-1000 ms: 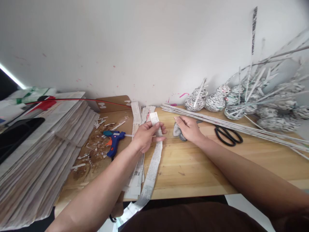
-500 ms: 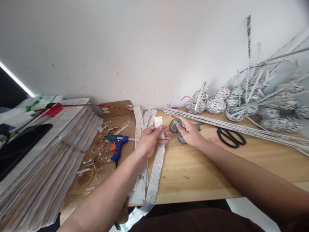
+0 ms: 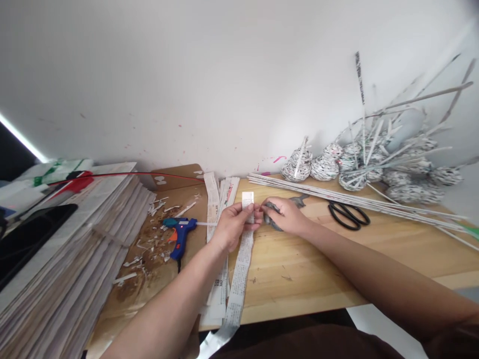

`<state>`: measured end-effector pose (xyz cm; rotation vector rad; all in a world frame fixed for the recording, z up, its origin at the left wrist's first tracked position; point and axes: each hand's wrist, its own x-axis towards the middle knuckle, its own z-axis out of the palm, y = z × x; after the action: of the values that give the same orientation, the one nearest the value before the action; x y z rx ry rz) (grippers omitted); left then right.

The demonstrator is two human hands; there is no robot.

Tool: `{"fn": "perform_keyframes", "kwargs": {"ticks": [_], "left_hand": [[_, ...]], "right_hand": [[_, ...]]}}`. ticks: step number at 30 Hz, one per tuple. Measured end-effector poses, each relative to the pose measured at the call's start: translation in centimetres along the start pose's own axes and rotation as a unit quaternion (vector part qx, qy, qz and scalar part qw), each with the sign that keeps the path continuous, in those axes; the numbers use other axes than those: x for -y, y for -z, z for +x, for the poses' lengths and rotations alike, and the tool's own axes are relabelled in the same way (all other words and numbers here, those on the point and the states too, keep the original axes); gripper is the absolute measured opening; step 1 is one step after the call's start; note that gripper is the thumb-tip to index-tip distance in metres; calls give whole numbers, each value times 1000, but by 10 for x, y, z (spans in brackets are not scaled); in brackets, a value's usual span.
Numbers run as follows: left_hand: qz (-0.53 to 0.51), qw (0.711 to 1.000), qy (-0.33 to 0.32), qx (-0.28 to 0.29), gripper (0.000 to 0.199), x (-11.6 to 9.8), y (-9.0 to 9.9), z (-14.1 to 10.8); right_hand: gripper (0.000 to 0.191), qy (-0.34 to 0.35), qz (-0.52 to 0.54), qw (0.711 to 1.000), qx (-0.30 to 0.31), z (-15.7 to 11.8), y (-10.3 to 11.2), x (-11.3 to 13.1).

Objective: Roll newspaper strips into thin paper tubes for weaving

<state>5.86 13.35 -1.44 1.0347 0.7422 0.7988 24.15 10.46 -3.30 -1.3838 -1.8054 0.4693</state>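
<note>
My left hand (image 3: 236,223) pinches a long strip of printed newspaper (image 3: 241,269) between thumb and fingers. The strip's top end stands up past my fingertips, and its lower part hangs over the table's front edge. Close to those fingertips, my right hand (image 3: 286,215) is closed, thumb and forefinger drawn together. A grey, rough-textured lump (image 3: 273,222) shows between and under the right fingers; I cannot tell whether it is gripped or only lies beneath them. More paper strips (image 3: 214,299) lie flat below my left hand.
A blue glue gun (image 3: 182,238) lies on scrap-strewn cardboard (image 3: 145,284). Left of it is a tall newspaper stack (image 3: 97,269). Thin paper rods (image 3: 318,190) and black-handled scissors (image 3: 349,215) lie to the right. Several woven paper forms (image 3: 324,167) with protruding rods stand by the wall.
My right hand has moved over the grey lump towards my left fingertips, and its fingers have drawn together. My left hand keeps its pinch on the strip. The view has shifted slightly.
</note>
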Motion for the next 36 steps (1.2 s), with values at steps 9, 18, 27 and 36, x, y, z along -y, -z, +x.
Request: {"fn": "perform_keyframes", "kwargs": {"ticks": [9, 18, 27, 36], "left_hand": [[14, 1000, 7, 15, 38, 2, 0, 0], [-25, 1000, -14, -7, 27, 0, 0, 2], [-20, 1000, -17, 4, 31, -1, 1, 2], [-7, 1000, -20, -12, 31, 1, 4, 5]], "right_hand": [[31, -8, -41, 999, -30, 0, -9, -8], [39, 64, -78, 990, 100, -4, 6, -5], [28, 9, -180, 981, 75, -2, -3, -3], [68, -145, -99, 984, 14, 33, -7, 6]]}}
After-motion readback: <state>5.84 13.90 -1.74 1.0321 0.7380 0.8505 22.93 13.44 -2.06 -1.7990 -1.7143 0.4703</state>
